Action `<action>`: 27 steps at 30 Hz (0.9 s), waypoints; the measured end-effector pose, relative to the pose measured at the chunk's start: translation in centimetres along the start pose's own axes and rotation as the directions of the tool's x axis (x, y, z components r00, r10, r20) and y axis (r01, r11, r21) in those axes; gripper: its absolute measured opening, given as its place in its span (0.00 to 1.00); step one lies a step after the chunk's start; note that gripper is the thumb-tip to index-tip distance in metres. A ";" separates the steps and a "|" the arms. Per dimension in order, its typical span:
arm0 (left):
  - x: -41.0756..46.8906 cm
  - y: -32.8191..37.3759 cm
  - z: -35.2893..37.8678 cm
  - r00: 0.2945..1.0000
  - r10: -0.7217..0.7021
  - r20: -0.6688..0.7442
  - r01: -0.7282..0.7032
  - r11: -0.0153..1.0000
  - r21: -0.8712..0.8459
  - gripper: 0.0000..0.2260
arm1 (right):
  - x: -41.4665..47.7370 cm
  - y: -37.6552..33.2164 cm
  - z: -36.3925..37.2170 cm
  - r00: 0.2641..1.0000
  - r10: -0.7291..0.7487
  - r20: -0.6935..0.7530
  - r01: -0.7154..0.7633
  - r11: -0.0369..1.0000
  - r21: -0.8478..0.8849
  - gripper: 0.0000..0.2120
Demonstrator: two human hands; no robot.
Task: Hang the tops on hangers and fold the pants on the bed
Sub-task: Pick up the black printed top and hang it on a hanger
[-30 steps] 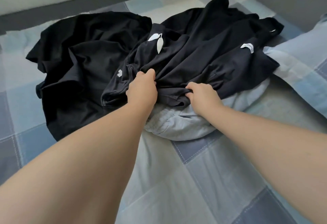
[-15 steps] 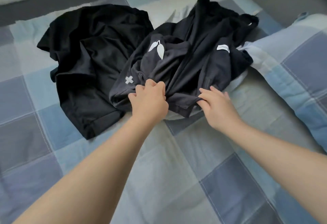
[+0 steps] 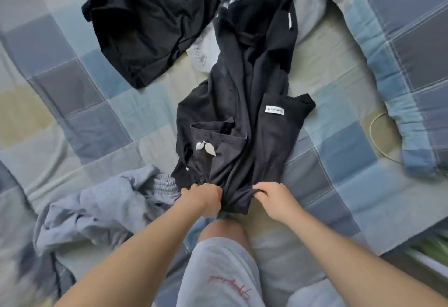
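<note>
Since half a second ago the dark garment [image 3: 242, 125] has been dragged toward the person and now lies stretched lengthwise down the checked bedspread [image 3: 97, 122], its near hem at the hands. In the head view, the left hand [image 3: 202, 197] is clenched on a bunched fold of that hem, fingers curled shut into the cloth. The right hand [image 3: 275, 197] pinches the hem's other corner, fingertips closed on the edge. A black top [image 3: 145, 20] lies up and to the left, apart from the garment and cut off by the frame's top edge. A grey-blue garment [image 3: 101, 209] is crumpled just left of the left hand. Whether the dark garment is a top or pants cannot be told. The lower-right corner is blurred.
</note>
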State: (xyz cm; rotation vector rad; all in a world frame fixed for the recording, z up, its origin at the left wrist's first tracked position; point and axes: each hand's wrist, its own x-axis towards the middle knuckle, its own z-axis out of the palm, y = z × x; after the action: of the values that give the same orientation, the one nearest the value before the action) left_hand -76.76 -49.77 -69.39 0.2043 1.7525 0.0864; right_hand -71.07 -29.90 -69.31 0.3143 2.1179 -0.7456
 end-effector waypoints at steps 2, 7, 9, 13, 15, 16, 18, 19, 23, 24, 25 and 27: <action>0.1 0.0 -0.3 0.997 0.024 -0.079 -0.020 0.998 0.053 0.07 | 0.2 0.1 -0.5 1.000 0.010 0.009 -0.011 0.997 0.079 0.10; 2.9 1.2 -7.5 0.812 0.127 -0.569 -0.166 0.986 -0.017 0.12 | 5.3 -1.8 -6.0 0.958 -0.016 -0.288 0.068 0.983 0.172 0.15; 4.5 2.4 -11.1 0.690 0.149 -0.709 -0.211 0.978 0.000 0.17 | 8.0 -2.8 -9.0 0.924 -0.024 -0.381 0.085 0.986 0.144 0.19; 8.2 5.5 -18.9 0.517 0.163 -0.840 -0.314 0.949 -0.010 0.28 | 13.8 -4.6 -15.0 0.878 -0.054 -0.475 0.097 0.993 0.067 0.26; 10.2 7.0 -22.7 0.461 0.147 -0.875 -0.374 0.927 -0.041 0.34 | 16.6 -5.4 -17.7 0.855 -0.042 -0.516 0.073 0.996 0.040 0.28; 11.2 7.6 -24.4 0.447 0.128 -0.885 -0.389 0.919 -0.063 0.37 | 17.9 -5.7 -18.8 0.847 -0.030 -0.531 0.065 0.997 0.047 0.29; 13.4 8.1 -27.6 0.429 0.066 -0.901 -0.383 0.917 -0.115 0.41 | 20.3 -6.2 -20.7 0.830 -0.030 -0.557 0.073 0.996 0.056 0.32; 14.3 7.9 -28.8 0.437 0.039 -0.899 -0.355 0.926 -0.132 0.42 | 21.2 -6.5 -21.4 0.817 -0.041 -0.576 0.089 0.995 0.056 0.35; 18.1 6.1 -30.8 0.517 0.081 -0.852 -0.291 0.953 -0.086 0.26 | 24.9 -7.3 -23.8 0.803 -0.053 -0.594 0.097 0.994 0.043 0.39; 18.9 5.8 -30.7 0.505 0.081 -0.859 -0.312 0.945 -0.094 0.22 | 25.8 -7.2 -24.0 0.835 -0.045 -0.549 0.063 0.998 0.014 0.38; 19.7 5.7 -30.4 0.486 0.069 -0.871 -0.333 0.936 -0.111 0.18 | 26.5 -6.9 -24.0 0.864 -0.029 -0.503 0.017 0.999 -0.029 0.37; 20.9 5.8 -30.2 0.456 0.030 -0.889 -0.357 0.922 -0.152 0.14 | 27.7 -6.3 -23.8 0.870 0.001 -0.492 -0.065 0.991 -0.113 0.31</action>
State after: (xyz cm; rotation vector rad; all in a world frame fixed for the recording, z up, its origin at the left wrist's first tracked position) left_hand -109.60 -38.49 -82.83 0.1207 2.7229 0.7852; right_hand -106.18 -21.40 -77.66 0.5142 2.6207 -0.5435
